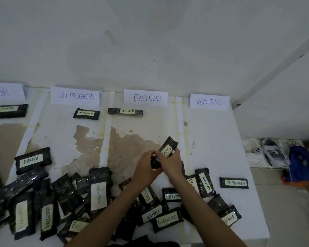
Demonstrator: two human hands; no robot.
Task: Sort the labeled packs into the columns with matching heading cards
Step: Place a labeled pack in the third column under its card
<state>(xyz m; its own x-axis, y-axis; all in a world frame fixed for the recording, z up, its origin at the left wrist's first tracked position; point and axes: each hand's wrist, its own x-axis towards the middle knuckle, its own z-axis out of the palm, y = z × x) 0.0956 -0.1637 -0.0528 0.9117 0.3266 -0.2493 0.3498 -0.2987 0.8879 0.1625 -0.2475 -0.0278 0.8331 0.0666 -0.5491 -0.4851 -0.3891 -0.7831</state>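
Four heading cards: FINISH card, ON PROGRESS card, EXCLUDED card, WAITING card, along 12 o'clock of the table.
Held pack: EXCLUDED label, over its column's near end; long axis 7 to 1 o'clock, free end aiming at 1.
Hands: left hand and right hand both grip its lower end.
Around: unsorted heap at 6 to 8 o'clock under the forearms; stray ON PROGRESS pack at 4.
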